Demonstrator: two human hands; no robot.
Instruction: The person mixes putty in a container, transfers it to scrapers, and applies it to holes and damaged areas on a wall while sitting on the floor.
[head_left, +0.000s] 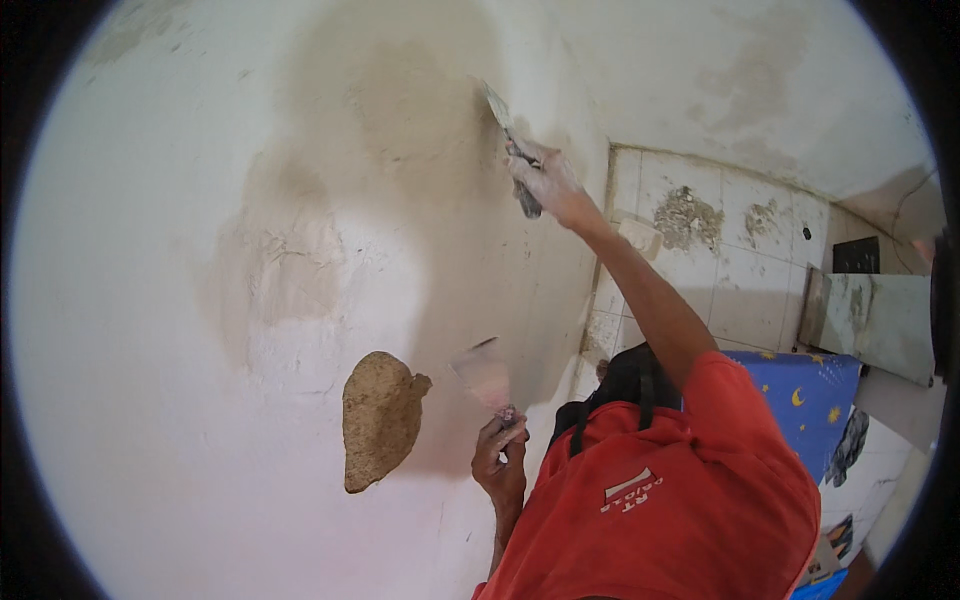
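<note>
My right hand (548,183), dusted with white, is closed round the dark handle of a putty knife (499,110). Its blade is at the damp grey-beige area of the wall (395,110), near the corner. Lower down, my left hand (500,462) grips a wide scraper (483,378) by its handle, blade upward. That blade is slightly blurred and has a dark smear along its upper edge. Left of the scraper is a rough brown bare patch (383,422) in the white wall surface. Whether either blade touches the wall I cannot tell.
White floor tiles (745,285) carry grey splatters (688,218). A second wall (690,70) with stained spots meets the first at a corner. To the right are a blue cloth (805,400) with moons and stars, a pale grey panel-like object (875,322) and a crumpled dark plastic piece (848,447).
</note>
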